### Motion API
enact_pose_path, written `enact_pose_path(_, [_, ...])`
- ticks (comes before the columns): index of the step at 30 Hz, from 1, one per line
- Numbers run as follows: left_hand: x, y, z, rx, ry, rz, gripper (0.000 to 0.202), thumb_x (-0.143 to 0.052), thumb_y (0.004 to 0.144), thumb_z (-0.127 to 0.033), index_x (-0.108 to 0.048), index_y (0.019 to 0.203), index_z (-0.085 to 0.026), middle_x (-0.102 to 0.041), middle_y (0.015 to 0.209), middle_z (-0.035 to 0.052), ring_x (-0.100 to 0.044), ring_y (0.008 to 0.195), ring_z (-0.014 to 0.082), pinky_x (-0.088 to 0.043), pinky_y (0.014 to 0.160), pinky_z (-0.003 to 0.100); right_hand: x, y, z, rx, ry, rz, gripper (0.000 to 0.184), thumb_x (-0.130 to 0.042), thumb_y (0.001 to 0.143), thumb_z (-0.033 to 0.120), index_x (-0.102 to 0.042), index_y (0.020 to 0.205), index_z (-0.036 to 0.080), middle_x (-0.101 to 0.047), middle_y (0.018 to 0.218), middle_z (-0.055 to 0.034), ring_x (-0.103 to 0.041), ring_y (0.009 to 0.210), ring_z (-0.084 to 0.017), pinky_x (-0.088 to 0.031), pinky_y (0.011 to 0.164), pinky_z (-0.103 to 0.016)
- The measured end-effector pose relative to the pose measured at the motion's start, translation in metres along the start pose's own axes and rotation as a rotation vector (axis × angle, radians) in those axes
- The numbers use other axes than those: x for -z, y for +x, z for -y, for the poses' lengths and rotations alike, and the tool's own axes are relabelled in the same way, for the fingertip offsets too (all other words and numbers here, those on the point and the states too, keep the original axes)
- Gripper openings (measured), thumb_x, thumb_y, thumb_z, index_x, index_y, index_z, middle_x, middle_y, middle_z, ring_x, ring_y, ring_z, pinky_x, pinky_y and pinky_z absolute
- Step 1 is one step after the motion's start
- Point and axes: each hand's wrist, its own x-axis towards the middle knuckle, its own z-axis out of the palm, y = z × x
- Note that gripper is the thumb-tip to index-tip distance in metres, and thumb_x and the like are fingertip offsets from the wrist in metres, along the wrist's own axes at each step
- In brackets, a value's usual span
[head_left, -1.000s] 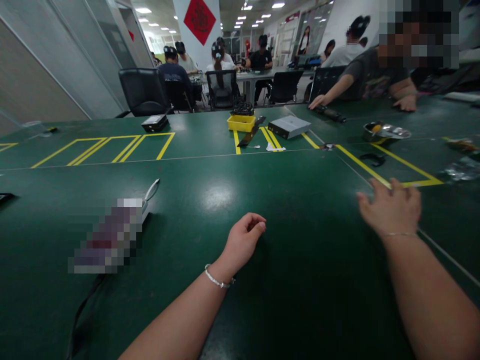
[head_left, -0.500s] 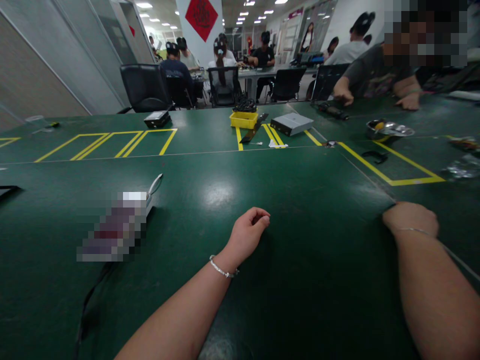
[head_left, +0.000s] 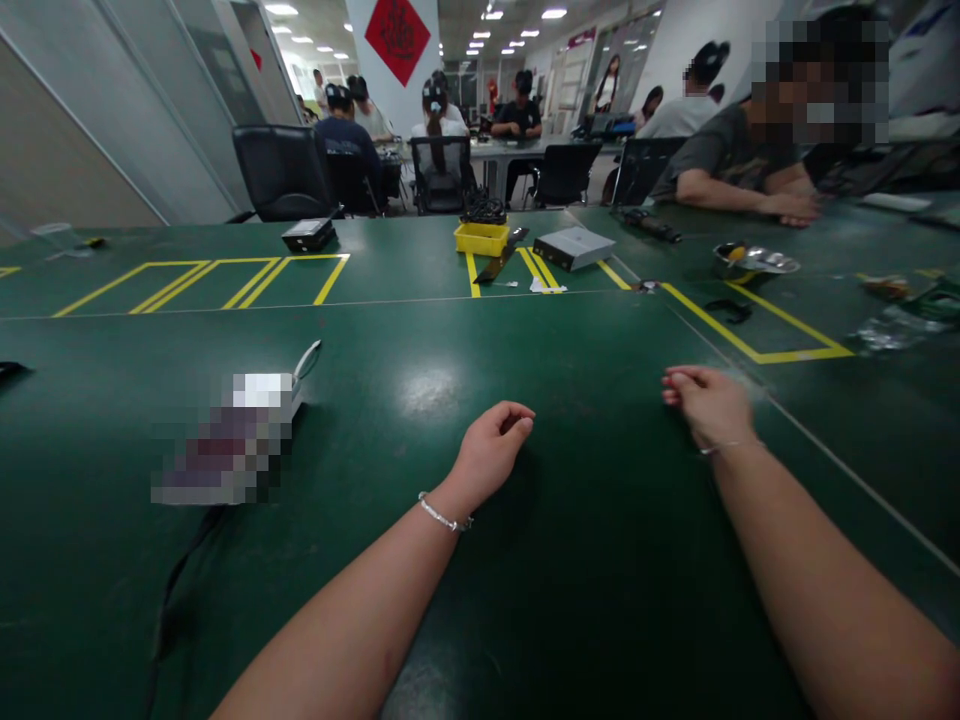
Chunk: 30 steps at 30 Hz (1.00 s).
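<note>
My left hand point(head_left: 493, 446) rests on the green table point(head_left: 600, 560), its fingers loosely curled in and the thumb close to the index finger. No object shows in it. A beaded bracelet point(head_left: 444, 514) circles that wrist. To the right, my right hand point(head_left: 709, 405) is held over or on the table beside a pale seam line, fingers bent together and nothing visible in them; a thin bracelet point(head_left: 720, 448) is on this wrist. The two hands are apart. Nearest on the left lies a phone-like device point(head_left: 232, 440), blurred out, with a white loop and a black strap.
Farther back stand a yellow bin point(head_left: 481, 239) with black cables, a grey metal box point(head_left: 574, 247), a black box point(head_left: 308, 236) and a metal bowl point(head_left: 754, 260). Yellow tape point(head_left: 806, 353) marks rectangles. A person point(head_left: 720, 165) leans on the far right edge; others sit behind.
My right hand has moved left and inward from the right side, and its fingers now show. My left hand stays nearly in place. The person across has brought their hands together.
</note>
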Motion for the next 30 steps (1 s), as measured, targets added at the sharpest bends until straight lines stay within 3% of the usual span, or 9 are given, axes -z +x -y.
enact_pose_path(2, [0.0, 0.0, -0.001, 0.008, -0.001, -0.011, 0.016, -0.048, 0.077, -0.027, -0.058, 0.087, -0.019, -0.056, 0.07, -0.0016, -0.052, 0.065, 0.011, -0.041, 0.06, 0.023, -0.033, -0.028, 0.012, -0.06, 0.333, 0.156, 0.008, -0.055, 0.069, 0.017, -0.057, 0.077, 0.018, -0.057, 0.073, -0.0022, -0.049, 0.056, -0.008, -0.044, 0.057, -0.024])
enact_pose_path(5, [0.0, 0.002, -0.001, 0.039, -0.055, -0.022, 0.014, -0.05, 0.076, -0.023, -0.058, 0.087, -0.018, -0.058, 0.071, -0.0014, -0.055, 0.065, 0.0108, -0.043, 0.063, 0.024, -0.067, -0.073, 0.024, -0.143, 0.585, 0.39, 0.011, -0.066, 0.06, 0.016, -0.059, 0.069, 0.017, -0.059, 0.074, -0.0018, -0.052, 0.061, -0.008, -0.047, 0.058, -0.022])
enact_pose_path(10, [0.0, 0.004, 0.0, 0.081, -0.165, -0.089, 0.019, -0.057, 0.069, -0.015, -0.055, 0.088, -0.018, -0.06, 0.078, -0.0003, -0.058, 0.068, 0.0108, -0.045, 0.067, 0.025, -0.08, -0.122, 0.035, -0.252, 0.704, 0.581, 0.017, -0.069, 0.056, 0.014, -0.062, 0.071, 0.016, -0.062, 0.081, -0.0026, -0.054, 0.065, -0.008, -0.047, 0.063, -0.022])
enact_pose_path(15, [0.002, 0.003, -0.002, 0.093, -0.134, -0.092, 0.011, -0.06, 0.065, -0.014, -0.055, 0.075, -0.016, -0.059, 0.07, -0.0022, -0.055, 0.064, 0.0092, -0.043, 0.063, 0.022, -0.078, -0.124, 0.033, -0.228, 0.684, 0.68, 0.015, -0.065, 0.065, 0.024, -0.06, 0.077, 0.016, -0.062, 0.071, -0.001, -0.051, 0.056, -0.007, -0.042, 0.053, -0.02])
enact_pose_path(19, [0.005, 0.003, 0.0, 0.091, -0.103, -0.061, 0.011, -0.059, 0.065, -0.014, -0.057, 0.076, -0.017, -0.059, 0.068, -0.0027, -0.054, 0.063, 0.009, -0.042, 0.061, 0.022, -0.078, -0.118, 0.028, -0.233, 0.705, 0.806, 0.015, -0.061, 0.071, 0.03, -0.059, 0.077, 0.016, -0.056, 0.06, 0.002, -0.049, 0.054, -0.006, -0.038, 0.049, -0.018])
enact_pose_path(25, [0.005, 0.003, 0.002, 0.106, -0.152, -0.01, 0.015, -0.058, 0.067, -0.016, -0.059, 0.083, -0.016, -0.063, 0.078, 0.0014, -0.058, 0.072, 0.0123, -0.045, 0.068, 0.026, -0.078, -0.125, 0.031, -0.35, 0.74, 0.947, 0.012, -0.065, 0.068, 0.023, -0.061, 0.074, 0.015, -0.058, 0.068, 0.0008, -0.052, 0.063, -0.006, -0.043, 0.059, -0.018])
enact_pose_path(30, [0.004, 0.001, -0.001, 0.129, -0.169, -0.013, 0.013, -0.058, 0.068, -0.017, -0.058, 0.081, -0.016, -0.064, 0.078, 0.0015, -0.06, 0.073, 0.0123, -0.046, 0.069, 0.025, -0.076, -0.125, 0.032, -0.452, 0.824, 0.936, 0.008, -0.066, 0.066, 0.018, -0.062, 0.073, 0.014, -0.06, 0.07, 0.0006, -0.055, 0.065, -0.005, -0.047, 0.064, -0.016])
